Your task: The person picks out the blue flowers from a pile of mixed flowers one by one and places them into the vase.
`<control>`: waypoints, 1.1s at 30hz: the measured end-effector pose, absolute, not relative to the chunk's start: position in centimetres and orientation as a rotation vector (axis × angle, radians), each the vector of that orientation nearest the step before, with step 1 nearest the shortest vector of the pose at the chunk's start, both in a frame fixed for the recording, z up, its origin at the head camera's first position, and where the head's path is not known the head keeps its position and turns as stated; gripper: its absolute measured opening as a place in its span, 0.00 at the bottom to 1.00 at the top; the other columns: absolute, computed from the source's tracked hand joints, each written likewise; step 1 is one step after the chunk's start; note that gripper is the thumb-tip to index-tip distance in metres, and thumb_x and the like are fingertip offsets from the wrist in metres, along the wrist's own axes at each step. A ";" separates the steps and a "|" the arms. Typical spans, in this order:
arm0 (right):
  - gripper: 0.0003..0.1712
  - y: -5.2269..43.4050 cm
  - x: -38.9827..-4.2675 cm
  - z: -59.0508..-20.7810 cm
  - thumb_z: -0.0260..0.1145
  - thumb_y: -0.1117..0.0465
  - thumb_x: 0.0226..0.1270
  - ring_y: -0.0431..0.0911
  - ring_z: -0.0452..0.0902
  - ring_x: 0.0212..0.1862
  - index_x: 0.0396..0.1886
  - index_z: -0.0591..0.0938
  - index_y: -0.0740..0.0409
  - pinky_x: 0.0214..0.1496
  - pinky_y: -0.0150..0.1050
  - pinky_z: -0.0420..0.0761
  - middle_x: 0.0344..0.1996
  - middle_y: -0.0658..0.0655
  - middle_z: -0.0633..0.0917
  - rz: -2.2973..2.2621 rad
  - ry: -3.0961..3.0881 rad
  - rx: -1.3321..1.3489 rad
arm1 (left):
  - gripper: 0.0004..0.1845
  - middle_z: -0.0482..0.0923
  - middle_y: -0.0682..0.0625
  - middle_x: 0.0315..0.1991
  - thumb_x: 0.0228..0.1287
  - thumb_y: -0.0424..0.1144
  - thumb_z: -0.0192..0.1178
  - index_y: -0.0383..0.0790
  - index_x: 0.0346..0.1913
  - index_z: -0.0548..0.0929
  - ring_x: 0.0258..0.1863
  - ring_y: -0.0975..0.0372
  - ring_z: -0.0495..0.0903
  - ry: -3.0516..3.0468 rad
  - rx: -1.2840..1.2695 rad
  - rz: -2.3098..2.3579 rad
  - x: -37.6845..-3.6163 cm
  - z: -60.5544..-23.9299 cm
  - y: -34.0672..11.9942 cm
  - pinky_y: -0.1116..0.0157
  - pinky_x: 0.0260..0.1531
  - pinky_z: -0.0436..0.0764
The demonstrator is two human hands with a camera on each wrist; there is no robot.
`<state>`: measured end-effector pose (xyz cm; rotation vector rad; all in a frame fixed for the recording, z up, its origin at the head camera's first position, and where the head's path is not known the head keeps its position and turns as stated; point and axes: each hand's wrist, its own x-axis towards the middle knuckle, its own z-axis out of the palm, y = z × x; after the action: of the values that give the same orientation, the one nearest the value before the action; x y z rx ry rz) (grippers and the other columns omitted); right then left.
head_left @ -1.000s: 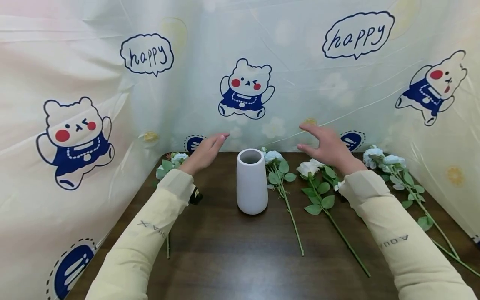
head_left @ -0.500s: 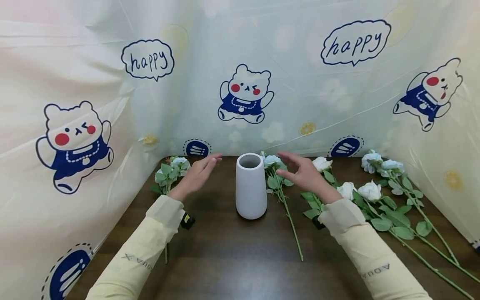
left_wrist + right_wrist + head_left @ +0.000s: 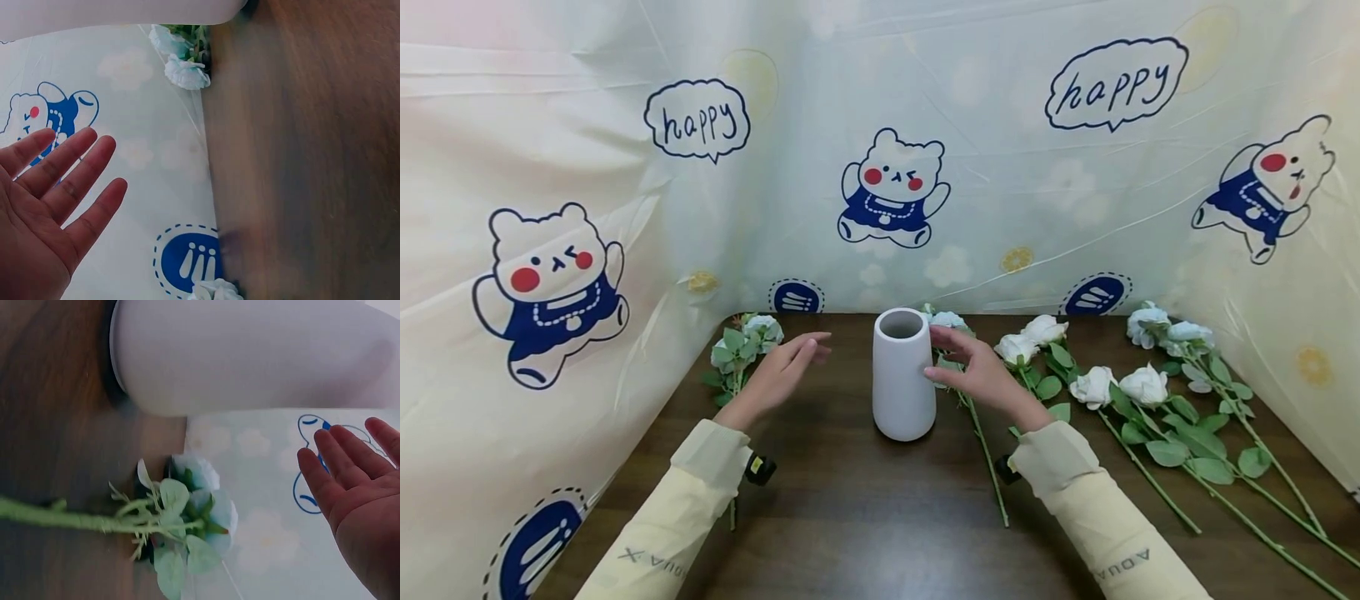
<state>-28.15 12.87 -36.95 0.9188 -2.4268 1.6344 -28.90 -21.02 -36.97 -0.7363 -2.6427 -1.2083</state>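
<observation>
A smooth white vase (image 3: 904,383) stands upright near the middle of the brown table (image 3: 865,508), its mouth facing up. My right hand (image 3: 981,371) is at the vase's right side, thumb and fingertips right by its upper wall. In the right wrist view the fingers of that hand (image 3: 369,500) are relaxed and extended beside the vase (image 3: 250,356). To the left, a gap separates my left hand (image 3: 778,375) from the vase. Spread fingers and a bare palm show on that hand (image 3: 50,212) in the left wrist view. Behind my right hand lies a pale blue flower stem (image 3: 81,520), partly hidden.
Pale blue flowers (image 3: 763,332) with leaves lie at the far left, behind my left hand. White roses (image 3: 1093,386) on long green stems lie to the right, with more blue flowers (image 3: 1187,333) beyond them. A printed curtain (image 3: 985,167) encloses the back and sides.
Both hands have come down from above the table's back edge. The right hand has moved left to the vase's side; the left has drawn slightly nearer the person. The vase still stands upright.
</observation>
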 end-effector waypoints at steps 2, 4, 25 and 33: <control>0.37 12.4 -28.1 -37.2 0.71 0.60 0.62 0.55 0.71 0.62 0.69 0.69 0.58 0.63 0.57 0.69 0.61 0.60 0.76 1.669 -2.418 0.910 | 0.24 0.81 0.39 0.51 0.81 0.47 0.36 0.39 0.66 0.72 0.50 0.51 0.81 -2.626 -0.745 -1.207 -28.6 -37.2 -21.4 0.46 0.52 0.76; 0.38 12.0 -28.1 -37.3 0.72 0.61 0.61 0.55 0.71 0.62 0.70 0.68 0.58 0.63 0.58 0.68 0.61 0.60 0.76 1.699 -2.422 0.902 | 0.23 0.82 0.40 0.50 0.81 0.47 0.36 0.38 0.65 0.73 0.49 0.50 0.81 -2.615 -0.741 -1.205 -28.3 -37.3 -21.8 0.46 0.51 0.77; 0.42 10.2 -27.7 -38.2 0.74 0.65 0.58 0.58 0.71 0.59 0.71 0.66 0.57 0.59 0.61 0.71 0.60 0.63 0.75 1.846 -2.356 0.791 | 0.24 0.82 0.39 0.48 0.81 0.46 0.37 0.32 0.61 0.76 0.46 0.49 0.82 -2.635 -0.524 -1.239 -25.4 -38.3 -28.7 0.51 0.48 0.79; 0.41 10.5 -27.9 -38.6 0.75 0.58 0.58 0.51 0.72 0.59 0.70 0.67 0.51 0.59 0.56 0.73 0.59 0.56 0.76 1.827 -2.339 0.795 | 0.24 0.82 0.39 0.48 0.76 0.49 0.48 0.32 0.59 0.78 0.46 0.51 0.81 -2.723 -0.375 -1.088 -25.6 -38.1 -31.1 0.60 0.45 0.79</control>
<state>-27.95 10.54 -38.61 0.7949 -2.3387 1.8269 -25.63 -31.15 -38.07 -0.3752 -2.7228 -1.0875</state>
